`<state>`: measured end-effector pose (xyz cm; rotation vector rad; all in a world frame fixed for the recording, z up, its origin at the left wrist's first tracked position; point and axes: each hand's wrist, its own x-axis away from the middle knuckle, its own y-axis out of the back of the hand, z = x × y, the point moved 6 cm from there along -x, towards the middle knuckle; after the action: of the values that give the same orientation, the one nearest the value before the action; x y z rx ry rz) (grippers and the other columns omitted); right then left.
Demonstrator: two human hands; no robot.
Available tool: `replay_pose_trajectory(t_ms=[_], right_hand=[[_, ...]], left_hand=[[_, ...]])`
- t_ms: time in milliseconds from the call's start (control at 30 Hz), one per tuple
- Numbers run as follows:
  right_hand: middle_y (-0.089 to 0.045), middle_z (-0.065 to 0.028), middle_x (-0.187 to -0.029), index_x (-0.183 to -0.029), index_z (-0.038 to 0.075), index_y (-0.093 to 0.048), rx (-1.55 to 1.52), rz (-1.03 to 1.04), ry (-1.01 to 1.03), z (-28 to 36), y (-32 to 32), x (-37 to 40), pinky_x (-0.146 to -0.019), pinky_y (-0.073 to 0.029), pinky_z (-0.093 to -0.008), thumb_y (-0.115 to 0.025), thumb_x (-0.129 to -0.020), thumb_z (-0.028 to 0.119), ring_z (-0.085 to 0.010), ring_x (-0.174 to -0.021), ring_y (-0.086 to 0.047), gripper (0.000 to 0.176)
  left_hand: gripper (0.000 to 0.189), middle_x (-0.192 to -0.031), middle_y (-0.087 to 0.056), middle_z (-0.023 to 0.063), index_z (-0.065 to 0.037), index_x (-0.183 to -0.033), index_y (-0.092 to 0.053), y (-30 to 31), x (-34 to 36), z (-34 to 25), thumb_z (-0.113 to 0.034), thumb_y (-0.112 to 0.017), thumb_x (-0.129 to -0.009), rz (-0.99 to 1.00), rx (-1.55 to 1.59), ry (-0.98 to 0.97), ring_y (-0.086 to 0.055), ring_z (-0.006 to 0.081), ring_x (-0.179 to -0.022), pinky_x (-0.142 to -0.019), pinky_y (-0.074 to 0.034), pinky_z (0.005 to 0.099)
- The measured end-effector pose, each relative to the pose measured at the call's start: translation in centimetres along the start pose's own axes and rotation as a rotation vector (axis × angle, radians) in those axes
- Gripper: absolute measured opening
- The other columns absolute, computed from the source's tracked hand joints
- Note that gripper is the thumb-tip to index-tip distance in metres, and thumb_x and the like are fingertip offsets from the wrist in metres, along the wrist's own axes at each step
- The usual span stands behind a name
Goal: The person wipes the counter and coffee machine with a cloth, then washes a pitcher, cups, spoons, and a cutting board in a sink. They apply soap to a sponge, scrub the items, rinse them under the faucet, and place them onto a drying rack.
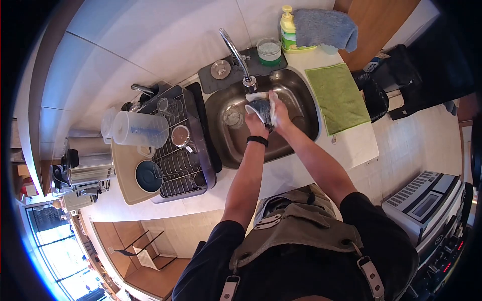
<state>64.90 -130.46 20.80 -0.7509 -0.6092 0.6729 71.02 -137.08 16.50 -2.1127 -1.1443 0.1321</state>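
Over the steel sink, below the faucet's spout, my left hand is closed on a dark blue-grey cup with a pale rim. The cup is tilted on its side. My right hand presses a white, soft-looking cloth or sponge against the cup's outer side. Some fingers of both hands are hidden behind the cup and the white piece. The faucet arches down just above them. A round drain strainer lies in the sink, left of my hands.
Left of the sink stands a dish rack with a clear measuring jug and a blue bowl. Behind are a glass container and a yellow pump bottle. A green cloth lies on the right counter.
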Motion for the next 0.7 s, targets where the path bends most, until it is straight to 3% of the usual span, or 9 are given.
replay_pose_trajectory(t_ms=[33, 167, 233, 267, 367, 467, 533, 567, 700], right_hand=[[-0.069, -0.0043, -0.094, -0.112, 0.004, -0.065, -0.065, -0.095, -0.031, -1.2, 0.7, 0.4, -0.074, -0.050, -0.0267, -0.050, -0.103, 0.034, -0.0120, -0.081, -0.065, 0.036], [-0.067, -0.0049, -0.098, -0.111, 0.002, -0.064, 0.298, -0.320, 0.106, -1.9, 3.4, 1.3, -0.072, -0.050, -0.0273, -0.050, -0.104, 0.030, -0.0120, -0.086, -0.065, 0.032], [-0.069, -0.0115, -0.096, -0.110, -0.003, -0.065, 0.457, -0.464, 0.060, -3.9, 6.6, 0.6, -0.076, -0.050, -0.0323, -0.052, -0.101, 0.033, -0.0177, -0.088, -0.066, 0.040], [-0.070, -0.0147, -0.095, -0.110, -0.006, -0.066, 0.543, -0.536, 0.043, -4.3, 8.2, 0.2, -0.077, -0.050, -0.0348, -0.053, -0.100, 0.034, -0.0205, -0.089, -0.067, 0.043], [-0.070, -0.0244, -0.095, -0.105, -0.008, -0.066, 0.539, -0.501, 0.076, -4.3, 8.8, 0.3, -0.079, -0.051, -0.0412, -0.054, -0.097, 0.039, -0.0333, -0.094, -0.069, 0.049], [-0.067, -0.0314, -0.100, -0.099, -0.007, -0.068, 0.830, -0.560, -0.001, -4.6, 11.0, -0.7, -0.084, -0.050, -0.0475, -0.055, -0.095, 0.034, -0.0431, -0.099, -0.066, 0.043], [-0.065, -0.0331, -0.101, -0.100, -0.007, -0.065, 1.183, -0.401, 0.104, -3.8, 11.1, -1.3, -0.086, -0.050, -0.0513, -0.056, -0.093, 0.028, -0.0456, -0.100, -0.063, 0.037], [-0.064, -0.0340, -0.101, -0.100, -0.008, -0.064, 1.353, -0.312, 0.159, -3.7, 10.9, -1.6, -0.087, -0.049, -0.0532, -0.056, -0.091, 0.024, -0.0468, -0.101, -0.062, 0.034], [-0.065, -0.0321, -0.096, -0.106, -0.007, -0.057, 1.646, -0.096, 0.062, -1.9, 9.5, -1.2, -0.084, -0.051, -0.0554, -0.057, -0.090, 0.021, -0.0473, -0.097, -0.063, 0.033]], left_hand=[[0.030, -0.106, -0.066, 0.0082, -0.001, -0.115, -0.056, 0.0, -0.1, -0.5, 0.006, -0.055, -0.086, -0.022, -0.026, -0.052, -0.067, 0.0187, -0.091, -0.080, -0.057, 0.0321], [0.029, -0.103, -0.068, 0.0082, -0.001, -0.112, -0.057, 0.2, -0.3, -1.0, 0.008, -0.055, -0.085, -0.002, -0.147, -0.271, -0.067, 0.0182, -0.092, -0.082, -0.056, 0.0316], [0.022, -0.101, -0.069, 0.0088, 0.000, -0.107, -0.060, 1.0, -1.0, -0.3, 0.006, -0.057, -0.085, 0.008, -0.251, -0.403, -0.066, 0.0173, -0.092, -0.080, -0.054, 0.0296], [0.021, -0.100, -0.069, 0.0097, 0.001, -0.106, -0.060, 1.6, -1.4, 0.5, 0.005, -0.058, -0.085, -0.027, -0.303, -0.363, -0.066, 0.0177, -0.091, -0.079, -0.054, 0.0305], [0.019, -0.097, -0.069, 0.0134, 0.004, -0.104, -0.059, 2.4, -1.3, 0.6, 0.003, -0.058, -0.086, -0.136, -0.559, -0.302, -0.066, 0.0214, -0.089, -0.077, -0.053, 0.0340], [0.023, -0.097, -0.067, 0.0186, 0.003, -0.109, -0.054, 2.3, 0.2, -0.4, 0.003, -0.056, -0.086, -0.216, -0.992, -0.319, -0.065, 0.0305, -0.091, -0.080, -0.051, 0.0383], [0.028, -0.099, -0.065, 0.0219, 0.002, -0.113, -0.050, 3.8, -0.1, 0.0, 0.003, -0.055, -0.086, -0.237, -1.236, -0.302, -0.064, 0.0365, -0.094, -0.083, -0.049, 0.0402], [0.036, -0.104, -0.062, 0.0241, -0.001, -0.120, -0.045, 4.7, 0.0, 0.5, 0.004, -0.054, -0.085, -0.201, -1.207, -0.139, -0.062, 0.0401, -0.101, -0.088, -0.047, 0.0395], [0.035, -0.102, -0.064, 0.0211, 0.000, -0.118, -0.050, 9.0, -1.3, 4.6, 0.004, -0.055, -0.083, -0.075, -0.939, -0.261, -0.064, 0.0357, -0.099, -0.087, -0.048, 0.0369]])
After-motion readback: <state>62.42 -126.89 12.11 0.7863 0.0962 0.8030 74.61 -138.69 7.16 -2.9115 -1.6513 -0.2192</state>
